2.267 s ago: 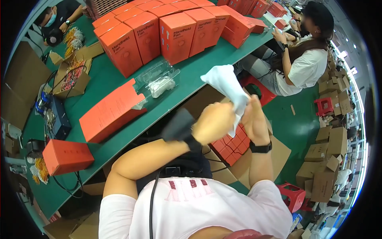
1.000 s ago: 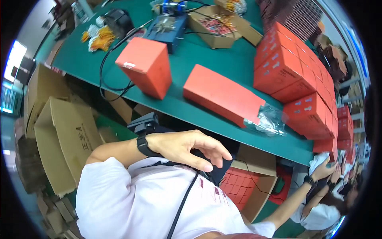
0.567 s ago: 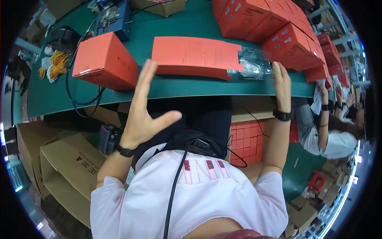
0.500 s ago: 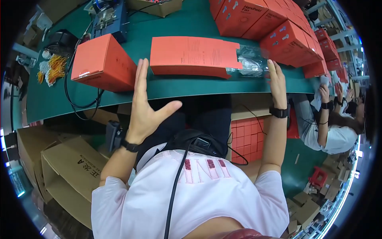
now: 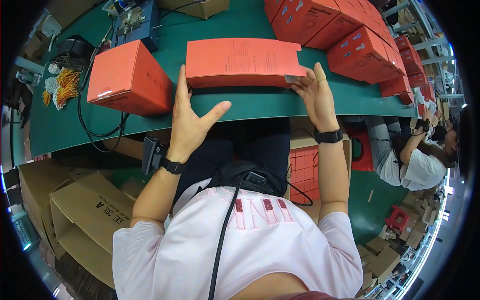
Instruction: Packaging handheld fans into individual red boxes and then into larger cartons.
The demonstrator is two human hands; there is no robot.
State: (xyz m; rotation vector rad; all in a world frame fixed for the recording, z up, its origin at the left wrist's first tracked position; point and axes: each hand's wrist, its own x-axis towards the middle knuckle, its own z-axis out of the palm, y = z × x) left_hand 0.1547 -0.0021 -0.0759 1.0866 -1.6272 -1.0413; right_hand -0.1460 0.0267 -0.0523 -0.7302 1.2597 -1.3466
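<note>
A long orange-red carton (image 5: 240,60) lies on its side across the green table in front of me. Its right end has upright flaps, and a bit of clear plastic (image 5: 290,78) shows at the lower corner there. My left hand (image 5: 190,122) is at the carton's left end, fingers upright against it and thumb spread wide. At the other end is my right hand (image 5: 319,102), its palm facing the opening and its fingers apart, some bent at the flap edge. Neither hand is wrapped round anything. What lies inside the carton is hidden.
Another red box (image 5: 127,80) stands left of my left hand, beside black cables (image 5: 85,112). Stacked red boxes (image 5: 360,50) fill the back right. A blue machine (image 5: 137,25) and orange-and-white cord bundles (image 5: 65,85) sit at the left. A person (image 5: 420,160) works to the right.
The clear plastic that stuck out of the carton's right end is now almost wholly inside. My right hand has moved left to that end. My left hand now meets the left end.
</note>
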